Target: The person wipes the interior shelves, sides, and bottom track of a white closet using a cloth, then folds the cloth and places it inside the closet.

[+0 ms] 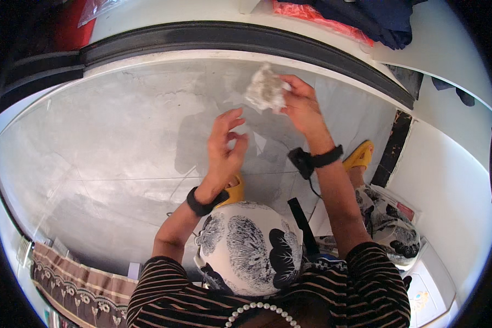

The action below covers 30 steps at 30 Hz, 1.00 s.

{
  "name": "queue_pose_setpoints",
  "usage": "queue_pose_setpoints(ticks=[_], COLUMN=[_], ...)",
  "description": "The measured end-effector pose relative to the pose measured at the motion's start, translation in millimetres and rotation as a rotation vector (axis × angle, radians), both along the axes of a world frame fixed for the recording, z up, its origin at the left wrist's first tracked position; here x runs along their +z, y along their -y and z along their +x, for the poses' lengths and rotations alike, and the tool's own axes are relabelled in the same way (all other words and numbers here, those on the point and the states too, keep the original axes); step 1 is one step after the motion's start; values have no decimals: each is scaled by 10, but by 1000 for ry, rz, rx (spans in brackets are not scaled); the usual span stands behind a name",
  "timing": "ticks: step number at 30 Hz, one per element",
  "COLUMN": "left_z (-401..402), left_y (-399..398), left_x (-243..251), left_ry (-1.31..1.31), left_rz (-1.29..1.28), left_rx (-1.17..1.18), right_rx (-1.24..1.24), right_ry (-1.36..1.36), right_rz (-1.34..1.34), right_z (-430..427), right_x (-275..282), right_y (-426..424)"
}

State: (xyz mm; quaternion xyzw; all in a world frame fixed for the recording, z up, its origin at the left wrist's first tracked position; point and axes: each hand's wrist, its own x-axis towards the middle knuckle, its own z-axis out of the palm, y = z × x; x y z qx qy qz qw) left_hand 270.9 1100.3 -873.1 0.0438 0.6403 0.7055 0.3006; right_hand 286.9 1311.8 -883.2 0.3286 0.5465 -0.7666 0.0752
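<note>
My right hand (301,100) is raised over the grey tiled floor (139,106), its fingers closed on a crumpled whitish cloth or wad (266,88) with brownish soiling. The material is blurred, so its exact kind cannot be told. To its left, my left hand (226,141) hangs in the air with curved, parted fingers and nothing in it. A black strap (207,201) circles the left wrist. Around the right wrist runs a black band (326,158) with a small dark device and a cable.
A dark sliding-door track (213,35) crosses the far side below a white cupboard with dark clothing (377,20) and a red plastic bag (311,14). My yellow slippers (234,190) stand on the floor. Brown patterned fabric (82,283) lies lower left; a white wall (438,164) bounds the right.
</note>
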Motion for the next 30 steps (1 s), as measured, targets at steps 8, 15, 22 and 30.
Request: queue_pose_setpoints(ticks=[8, 15, 22, 30], left_z=[-426, -225, -216, 201], left_y=[-781, -974, -1084, -1399], left_x=[-765, -794, -684, -661], left_ry=[933, 602, 572, 283], left_rz=[362, 271, 251, 128], left_rx=[-176, -195, -308, -286], right_rx=[-141, 28, -21, -378], right_ry=[32, 57, -141, 21], right_rz=[-314, 606, 932, 761], right_z=[423, 738, 705, 873], right_x=[-135, -70, 43, -51], right_y=[-436, -523, -313, 70])
